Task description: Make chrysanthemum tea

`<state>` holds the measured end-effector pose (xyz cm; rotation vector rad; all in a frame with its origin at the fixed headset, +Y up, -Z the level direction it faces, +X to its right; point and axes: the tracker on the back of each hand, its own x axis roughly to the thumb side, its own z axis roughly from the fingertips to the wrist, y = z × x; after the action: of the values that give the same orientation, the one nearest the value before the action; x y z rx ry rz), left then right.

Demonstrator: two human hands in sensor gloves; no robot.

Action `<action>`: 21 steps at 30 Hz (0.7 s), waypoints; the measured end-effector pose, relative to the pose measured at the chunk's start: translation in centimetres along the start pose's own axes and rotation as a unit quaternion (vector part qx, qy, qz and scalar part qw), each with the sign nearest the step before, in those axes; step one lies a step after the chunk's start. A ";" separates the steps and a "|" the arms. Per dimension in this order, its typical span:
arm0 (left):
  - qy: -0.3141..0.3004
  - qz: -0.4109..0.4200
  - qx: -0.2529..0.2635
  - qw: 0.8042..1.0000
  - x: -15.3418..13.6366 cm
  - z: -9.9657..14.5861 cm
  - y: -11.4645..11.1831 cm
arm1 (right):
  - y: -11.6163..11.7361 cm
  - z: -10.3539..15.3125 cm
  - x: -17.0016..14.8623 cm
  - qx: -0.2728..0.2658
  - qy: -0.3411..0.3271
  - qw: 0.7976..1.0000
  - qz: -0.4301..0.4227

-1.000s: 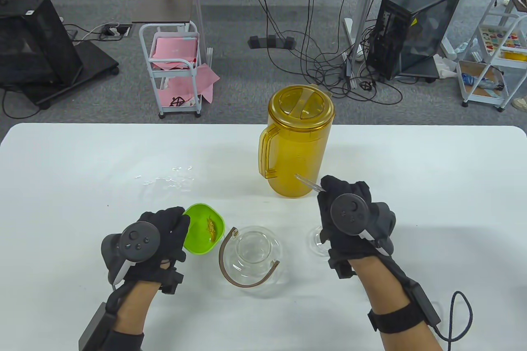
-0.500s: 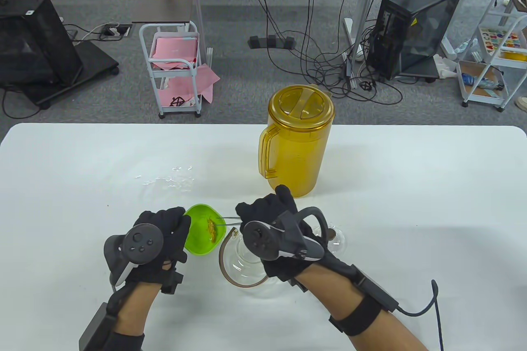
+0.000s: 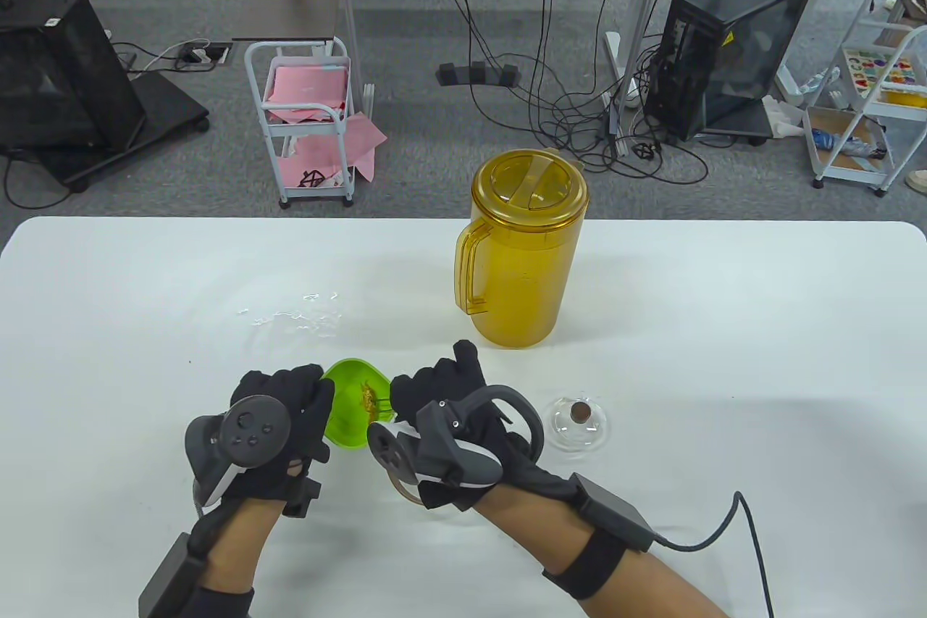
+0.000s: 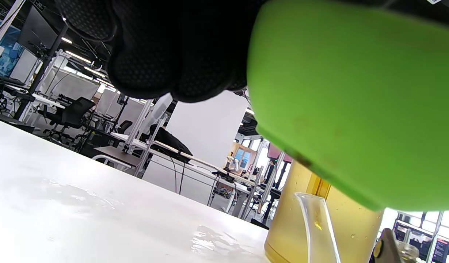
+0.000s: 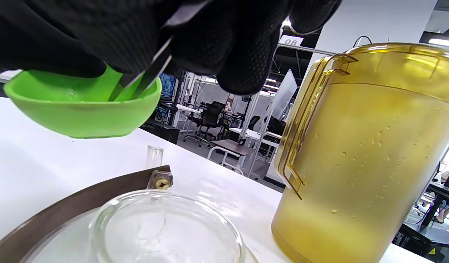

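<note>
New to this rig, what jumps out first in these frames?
The tall amber pitcher standing lidded at the table's centre, then the bright green bowl that the left hand holds tilted near the front edge. The right hand dips tweezers into that bowl, above the open glass teapot.

The table view looks down from above; both wrist views sit low, close, sharing the yellow pitcher [image 3: 521, 248].
</note>
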<state>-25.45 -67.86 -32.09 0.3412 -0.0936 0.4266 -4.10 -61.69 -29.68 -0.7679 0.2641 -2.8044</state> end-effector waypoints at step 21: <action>0.020 0.003 -0.013 1.000 -0.3 -0.2 0.1 | -1.1 3.7 -5.3 -0.085 0.028 0.993 -0.083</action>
<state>-25.79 -67.84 -32.28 0.3066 -0.0603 0.4381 2.07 -59.71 -28.86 -0.7806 0.4751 -2.9936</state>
